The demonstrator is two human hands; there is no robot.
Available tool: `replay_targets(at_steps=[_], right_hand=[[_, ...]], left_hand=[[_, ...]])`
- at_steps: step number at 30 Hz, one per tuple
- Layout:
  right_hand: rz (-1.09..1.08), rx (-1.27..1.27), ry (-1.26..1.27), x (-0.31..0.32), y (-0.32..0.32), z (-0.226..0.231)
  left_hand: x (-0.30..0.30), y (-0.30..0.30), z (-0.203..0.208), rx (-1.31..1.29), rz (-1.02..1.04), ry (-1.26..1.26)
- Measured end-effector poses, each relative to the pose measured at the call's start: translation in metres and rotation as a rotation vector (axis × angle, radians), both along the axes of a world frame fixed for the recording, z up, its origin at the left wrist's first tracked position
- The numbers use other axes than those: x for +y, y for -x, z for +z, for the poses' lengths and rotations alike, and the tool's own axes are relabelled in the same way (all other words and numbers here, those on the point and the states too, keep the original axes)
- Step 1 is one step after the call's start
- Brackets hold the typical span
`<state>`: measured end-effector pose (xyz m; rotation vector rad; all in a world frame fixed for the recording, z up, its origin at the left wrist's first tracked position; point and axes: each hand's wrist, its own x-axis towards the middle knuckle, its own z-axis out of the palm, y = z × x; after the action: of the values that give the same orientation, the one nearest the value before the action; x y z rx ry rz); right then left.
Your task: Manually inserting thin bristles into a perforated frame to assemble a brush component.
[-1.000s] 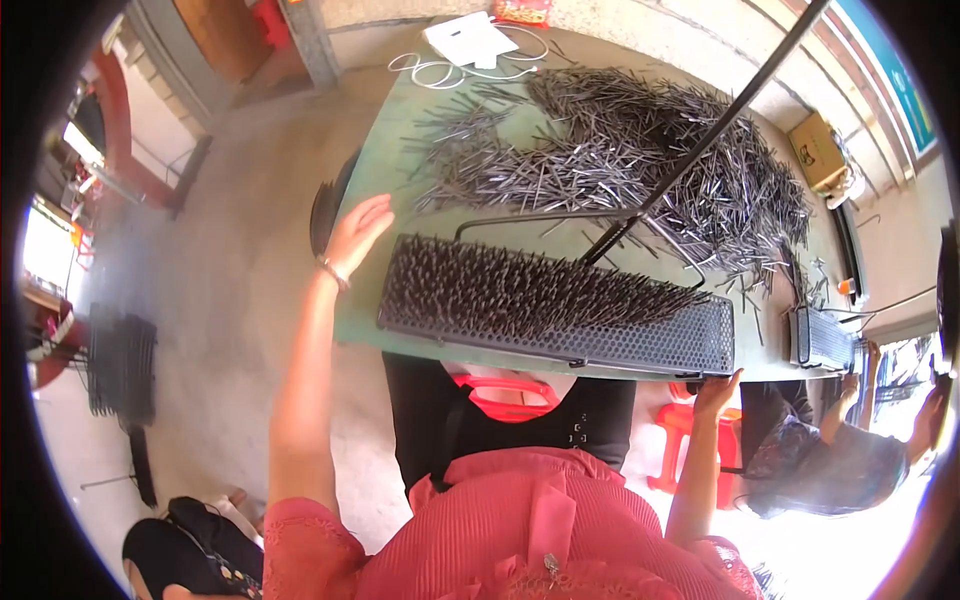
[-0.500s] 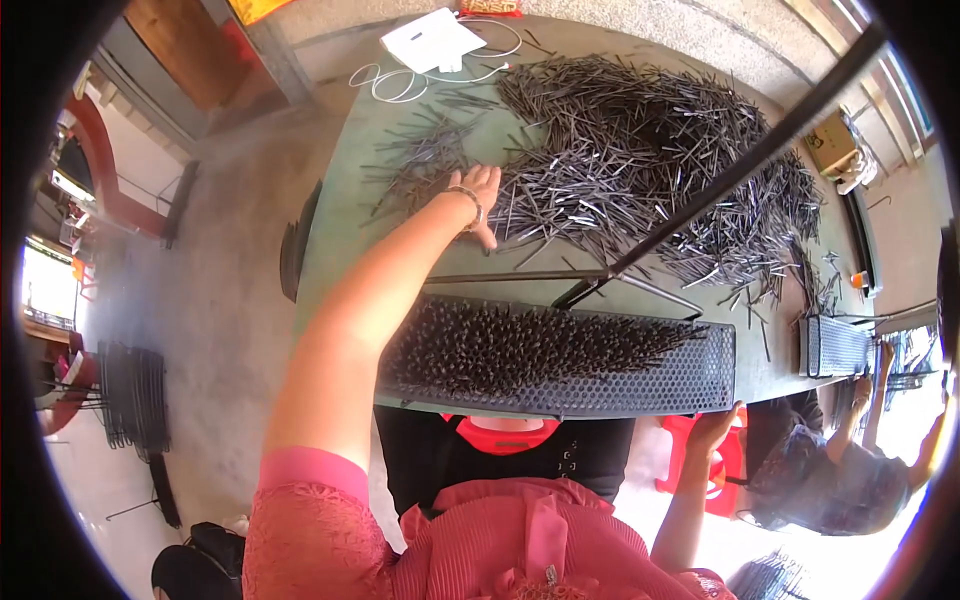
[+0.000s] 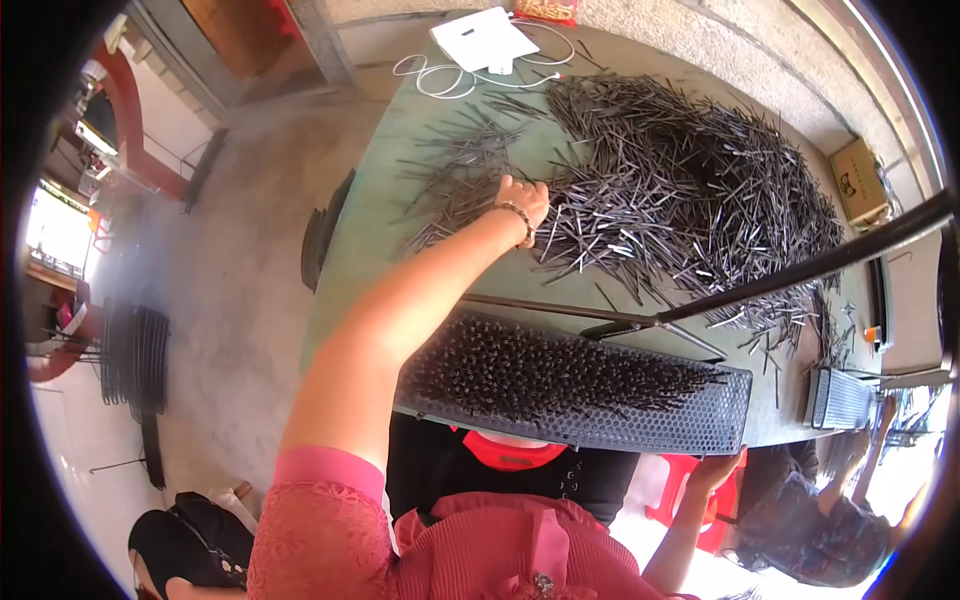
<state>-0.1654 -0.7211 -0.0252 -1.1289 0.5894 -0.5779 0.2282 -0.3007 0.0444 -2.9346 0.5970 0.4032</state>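
Observation:
My left hand (image 3: 525,205), with a bracelet at its wrist, is at the near left edge of a big heap of thin dark rods (image 3: 640,200). Its fingers are curled down onto some rods, whose ends are mostly hidden under the hand. Along the table's front edge lies a long black perforated panel (image 3: 725,410). Upright dark rods (image 3: 530,370) fill its holes on the left and middle, while bare holes show toward the right end. Under the panel's right corner, my right hand (image 3: 718,470) grips the edge; its fingers are partly hidden.
A dark metal bar (image 3: 810,270) slants over the green table (image 3: 350,240) from the right. A white box (image 3: 485,40) and white cable (image 3: 430,85) lie at the back. On the right, a person (image 3: 810,520) sits near another perforated panel (image 3: 840,400). Racks (image 3: 135,355) stand left.
My left hand has gone from spread fingers over the rods to curled fingers at the heap's edge. The whole view has shifted slightly; my right hand stays at the panel's corner.

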Motion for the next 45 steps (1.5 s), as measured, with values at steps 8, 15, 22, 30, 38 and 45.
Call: replay_targets(at_steps=[8,15,22,30,38,45], right_hand=[[-0.022,0.027,0.031,-0.003,0.001,-0.002],[-0.073,0.08,0.112,0.003,0.001,-0.002],[-0.146,0.189,0.183,0.011,-0.001,0.007],[-0.167,0.19,0.172,-0.003,0.001,-0.002],[-0.131,0.193,0.178,-0.009,0.004,-0.011],[-0.11,0.235,0.362,-0.022,0.015,-0.021]], left_hand=[[0.011,0.001,0.01,0.012,0.11,0.116],[0.056,-0.014,-0.006,-0.18,0.12,0.524],[0.123,-0.011,0.004,0.182,0.593,1.598],[0.165,0.008,-0.002,-0.119,0.629,1.719],[0.178,0.018,-0.046,-0.442,0.609,1.612],[0.166,0.014,-0.046,-0.538,0.376,1.801]])
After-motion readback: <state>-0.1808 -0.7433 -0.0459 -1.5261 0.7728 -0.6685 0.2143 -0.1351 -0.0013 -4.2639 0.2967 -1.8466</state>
